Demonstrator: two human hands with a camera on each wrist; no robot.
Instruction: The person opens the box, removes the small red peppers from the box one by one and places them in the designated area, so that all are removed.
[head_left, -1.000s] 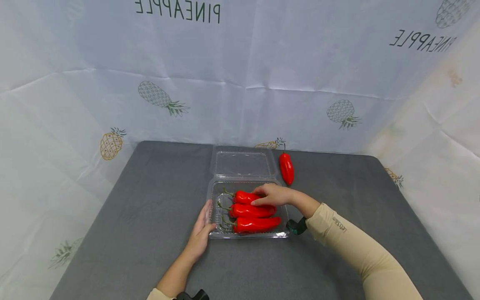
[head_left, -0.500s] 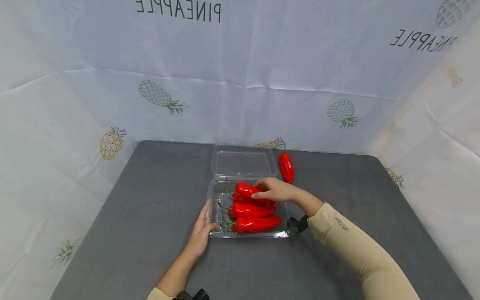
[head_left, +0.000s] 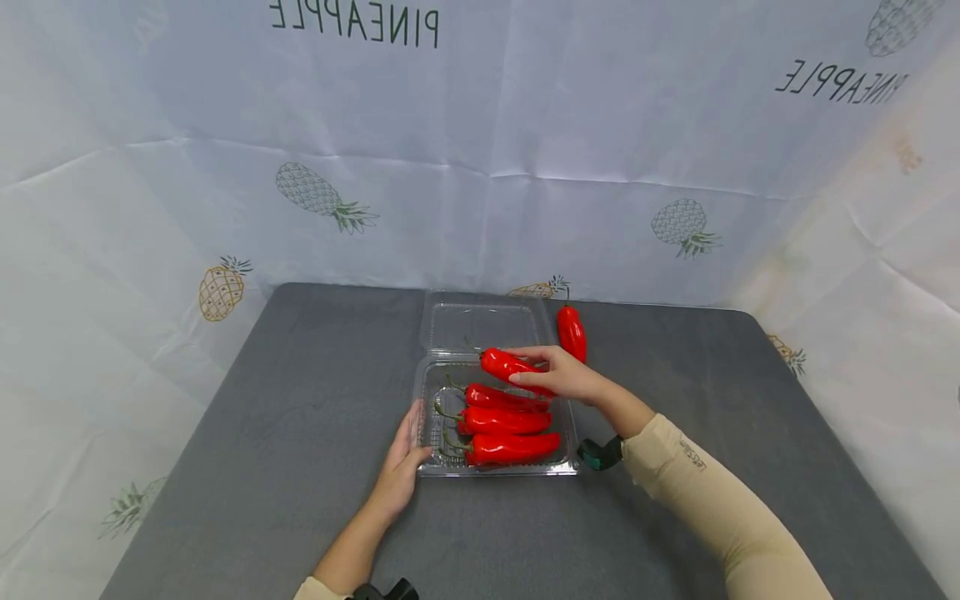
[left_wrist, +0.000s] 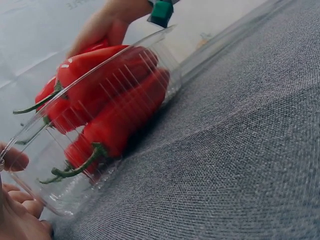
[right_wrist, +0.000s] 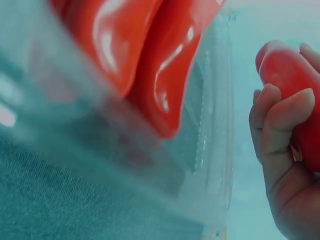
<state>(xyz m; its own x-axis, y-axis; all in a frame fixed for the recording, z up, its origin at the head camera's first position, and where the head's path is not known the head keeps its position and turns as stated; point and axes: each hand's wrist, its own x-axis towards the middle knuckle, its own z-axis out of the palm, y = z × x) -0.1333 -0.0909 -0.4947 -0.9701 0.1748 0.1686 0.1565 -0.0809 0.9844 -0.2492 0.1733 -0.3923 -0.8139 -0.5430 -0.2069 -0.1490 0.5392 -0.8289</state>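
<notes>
My right hand (head_left: 561, 375) holds a red pepper (head_left: 504, 364) above the back of a clear plastic clamshell container (head_left: 498, 472). Fingers and thumb curl round its body in the right wrist view, and its stem end points left. Inside the container lie several red peppers (head_left: 506, 422), side by side with their green stems to the left; the left wrist view shows them stacked, with a lower pepper (left_wrist: 117, 125) against the front wall. My left hand (head_left: 397, 467) grips the container's left side, thumb (left_wrist: 14, 159) at the rim and fingers outside the wall.
The container's open lid (head_left: 483, 325) lies flat behind it. Another red pepper (head_left: 572, 333) rests on the grey tabletop (head_left: 315, 400) to the right of the lid. A white curtain (head_left: 465, 125) printed with pineapples hangs along the table's far edge.
My right hand has lifted a pepper from the far row and carried it up and back. Another pepper now shows in that row. My left hand has stayed at the container's side.
</notes>
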